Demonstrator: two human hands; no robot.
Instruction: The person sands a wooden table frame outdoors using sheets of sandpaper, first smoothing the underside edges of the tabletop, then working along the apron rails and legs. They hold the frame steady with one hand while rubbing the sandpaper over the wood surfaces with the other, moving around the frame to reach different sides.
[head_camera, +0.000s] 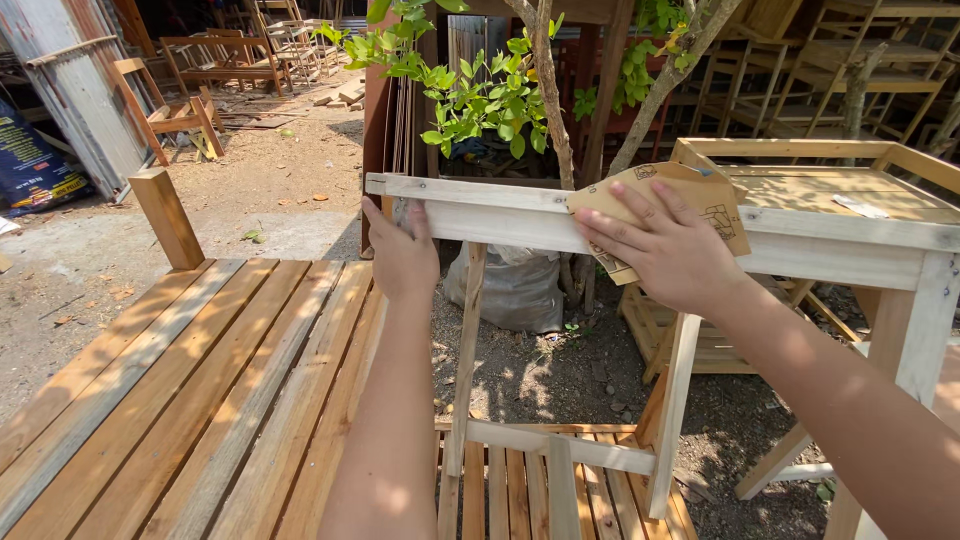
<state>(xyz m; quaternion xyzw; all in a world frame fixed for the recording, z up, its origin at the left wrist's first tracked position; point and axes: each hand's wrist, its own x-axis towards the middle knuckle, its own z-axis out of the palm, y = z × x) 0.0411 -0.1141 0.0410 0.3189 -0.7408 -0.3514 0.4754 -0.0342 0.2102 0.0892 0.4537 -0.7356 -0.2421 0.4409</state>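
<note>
While our left hand (402, 258) grips the wooden frame's (500, 215) top rail near its left end, fingers curled over, our right hand (668, 248) presses sandpaper (700, 195) flat there, fingers spread.

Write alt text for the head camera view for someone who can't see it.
Right hand presses a folded sheet of sandpaper against the top rail of an unfinished wooden furniture frame, while the left hand steadies the rail's end. A slatted wooden panel lies at left, with stacked chairs and a small tree behind.
</note>
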